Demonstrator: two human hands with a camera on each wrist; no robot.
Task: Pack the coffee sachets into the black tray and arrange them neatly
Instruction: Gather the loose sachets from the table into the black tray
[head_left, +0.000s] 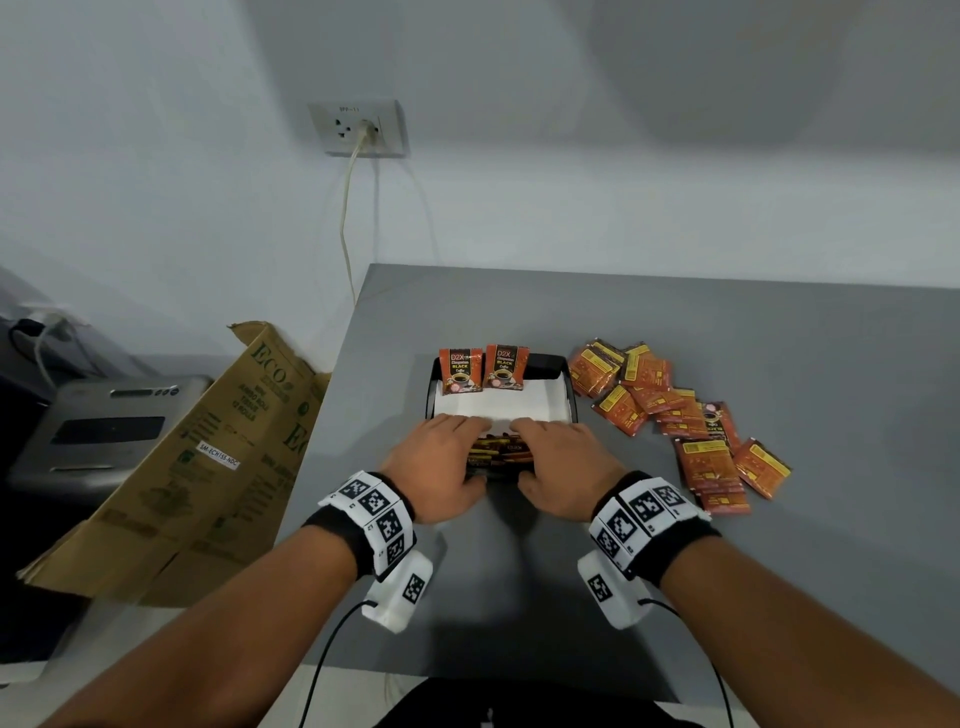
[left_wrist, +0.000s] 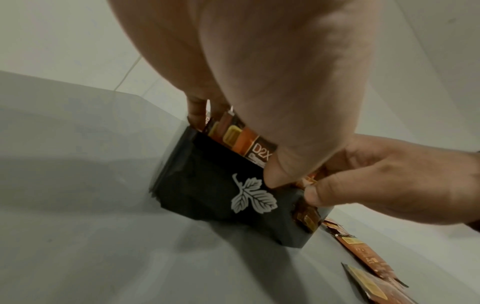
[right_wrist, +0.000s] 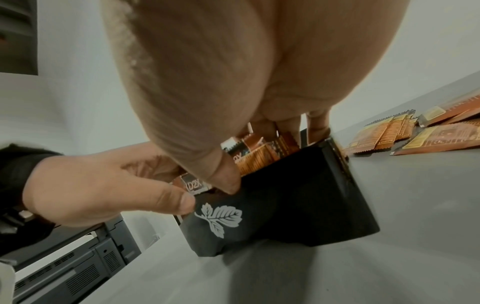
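The black tray (head_left: 569, 385), lined with white paper, lies mid-table, and its near wall carries a white leaf logo (left_wrist: 253, 197). Two orange coffee sachets (head_left: 483, 369) stand against its far wall. A row of sachets (head_left: 501, 451) stands packed at the near end. My left hand (head_left: 441, 460) and right hand (head_left: 563, 460) both grip this row, thumbs at the near side and fingers curled over the far side. The left wrist view shows my left thumb (left_wrist: 281, 164) on the sachets (left_wrist: 241, 137). The right wrist view shows my right thumb (right_wrist: 222, 174) on the sachets (right_wrist: 262, 156). Loose sachets (head_left: 670, 415) lie to the right.
A flattened cardboard box (head_left: 208, 457) leans at the grey table's left edge, beside a printer (head_left: 104, 431). A wall socket (head_left: 358, 127) with a hanging cable is behind. Bare table (head_left: 519, 597) lies in front of the tray.
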